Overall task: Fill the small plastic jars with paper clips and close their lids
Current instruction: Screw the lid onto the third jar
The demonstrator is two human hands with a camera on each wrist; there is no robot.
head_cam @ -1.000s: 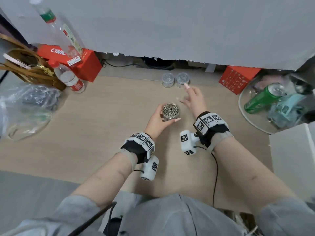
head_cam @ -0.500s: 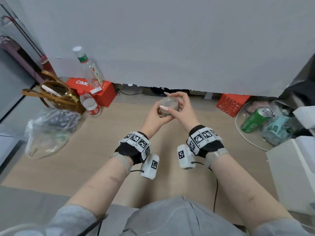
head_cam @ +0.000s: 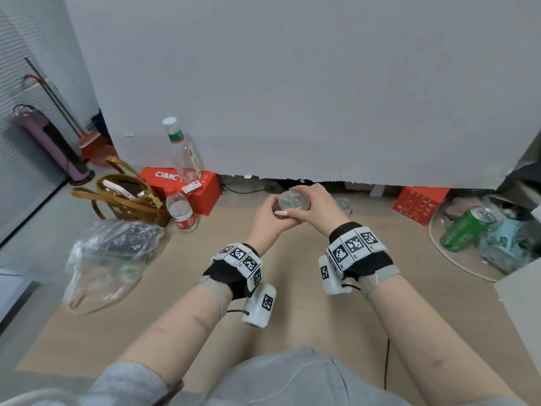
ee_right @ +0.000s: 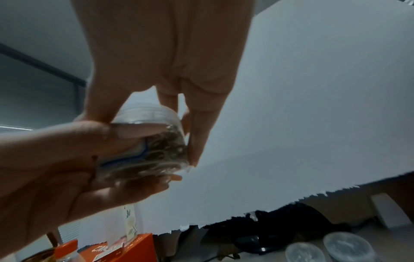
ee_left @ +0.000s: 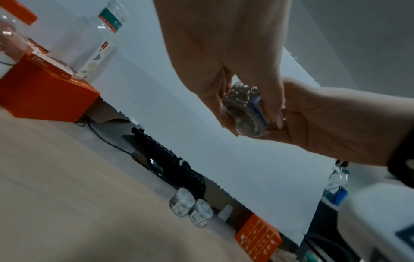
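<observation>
A small clear jar (head_cam: 294, 202) packed with silver paper clips is held up above the wooden table (head_cam: 175, 288). My left hand (head_cam: 276, 212) grips the jar's body from the left and below, thumb across its side. My right hand (head_cam: 313, 200) curls over the top, its fingers and thumb round the clear lid (ee_right: 145, 113). In the wrist views the jar (ee_left: 244, 113) (ee_right: 156, 152) shows a blue-edged label. Two more lidded jars (ee_left: 181, 203) (ee_left: 200, 212) stand on the table near the back wall.
At the back left stand a red box (head_cam: 187, 186), two clear bottles (head_cam: 181, 212) and a brown handbag (head_cam: 128, 197). A crumpled plastic bag (head_cam: 108, 265) lies left. A second red box (head_cam: 418, 203), a green can (head_cam: 465, 227) and a white box (head_cam: 524, 306) sit right.
A second ago my left hand held the open jar low over the table while my right hand reached toward the back. Both hands now hold the raised jar, the right on its lid.
</observation>
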